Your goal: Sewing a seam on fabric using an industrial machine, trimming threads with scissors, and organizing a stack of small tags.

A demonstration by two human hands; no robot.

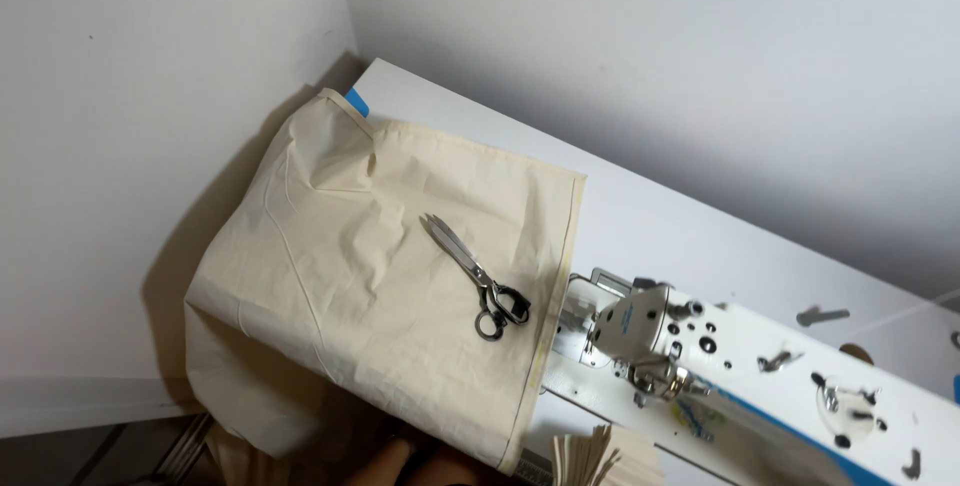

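Hand barely showing at the bottom edge (400,461), tucked under the cream cloth (390,286): you cannot tell whether it grips or lies slack, nor which hand it is. Scissors (475,276) lie on the cloth beyond it, blades toward the table's far corner, handles nearest the sewing machine (700,356) at the table's right.

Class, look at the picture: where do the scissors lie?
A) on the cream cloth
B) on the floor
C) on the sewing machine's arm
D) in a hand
A: the scissors lie closed on the cream cloth, left of the sewing machine, with no hand touching them.
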